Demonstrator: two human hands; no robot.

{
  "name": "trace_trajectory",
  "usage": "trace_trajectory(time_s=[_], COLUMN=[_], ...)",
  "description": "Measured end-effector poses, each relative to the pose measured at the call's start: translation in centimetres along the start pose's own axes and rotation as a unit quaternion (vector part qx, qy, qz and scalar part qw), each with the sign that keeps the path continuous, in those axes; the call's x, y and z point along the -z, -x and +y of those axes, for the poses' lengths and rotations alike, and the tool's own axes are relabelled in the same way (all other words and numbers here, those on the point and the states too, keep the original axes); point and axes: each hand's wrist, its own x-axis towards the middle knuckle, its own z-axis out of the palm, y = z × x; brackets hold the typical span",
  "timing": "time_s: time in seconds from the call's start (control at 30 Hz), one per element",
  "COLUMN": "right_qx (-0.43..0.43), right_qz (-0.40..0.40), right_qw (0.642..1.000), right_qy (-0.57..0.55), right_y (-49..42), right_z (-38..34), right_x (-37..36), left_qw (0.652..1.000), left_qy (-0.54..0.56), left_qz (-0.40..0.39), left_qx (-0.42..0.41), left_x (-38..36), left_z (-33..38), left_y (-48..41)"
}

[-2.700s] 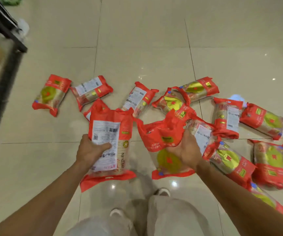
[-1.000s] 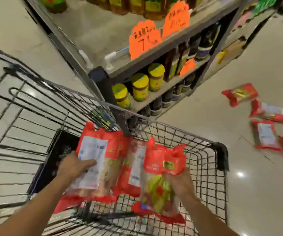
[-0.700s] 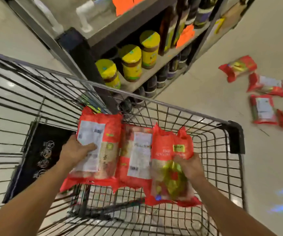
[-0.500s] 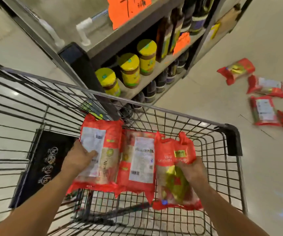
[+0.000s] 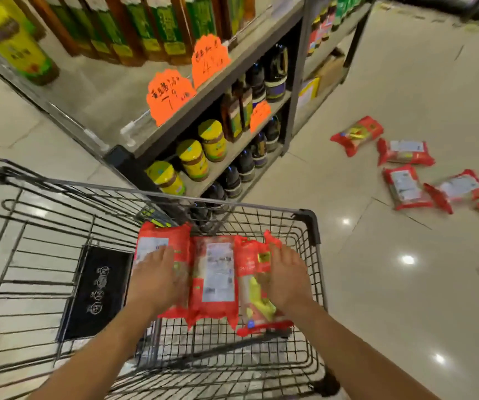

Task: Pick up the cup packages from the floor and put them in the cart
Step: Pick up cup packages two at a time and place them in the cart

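Both hands, left (image 5: 157,280) and right (image 5: 286,280), lay flat, fingers spread, on three cup packages (image 5: 213,280) side by side in the cart (image 5: 307,215), seemingly settling them; more packages (image 5: 405,186) lay on the floor at three o'clock

floor (image 5: 405,284): red cup packages (image 5: 405,153) | shelf (image 5: 232,151): yellow-lidded jars (image 5: 192,160)

A shop, by all signs a grocery or supermarket aisle. A grey metal shelf unit (image 5: 261,53) holds rows of dark sauce bottles (image 5: 273,73) and yellow-lidded jars (image 5: 193,158), with orange handwritten price tags (image 5: 169,95) clipped to the shelf edges. A wire shopping cart (image 5: 304,223) stands on a glossy tiled floor (image 5: 405,284).
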Motion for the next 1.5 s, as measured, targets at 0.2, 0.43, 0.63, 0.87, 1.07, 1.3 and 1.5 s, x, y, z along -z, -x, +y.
trace_trajectory(time_s=[0.2,0.43,0.63,0.87,1.07,1.3,1.5], right_qx=[0.107,-0.003,-0.162,-0.223,-0.185,-0.184,-0.191], right_qz=[0.159,0.257,0.286,0.263,0.269,0.232,0.183], right_qw=[0.977,0.959,0.939,0.931,0.935,0.944,0.957], right_qy=[0.094,0.122,0.103,0.124,0.137,0.148,0.117], right_y=[6.8,17.2,24.8,22.7,13.3,1.7,-6.7], right_z=[3.6,22.1,37.9,46.5,50.3,55.5,61.1], right_x=[15.6,29.8,35.4,39.3,43.4,48.9,51.9], left_qw=[0.965,0.909,0.859,0.838,0.844,0.868,0.885], left_qy=[-0.102,-0.119,-0.145,-0.139,-0.122,-0.118,-0.143], left_qz=[0.164,0.235,0.214,0.205,0.193,0.138,0.093], left_qx=[-0.179,-0.323,-0.442,-0.487,-0.485,-0.463,-0.434], left_x=[9.3,12.6,10.4,9.4,8.9,10.0,10.5], left_z=[19.1,43.8,59.6,70.3,76.6,83.8,89.1], left_y=[6.0,15.2,20.0,18.0,9.0,-2.6,-11.4])
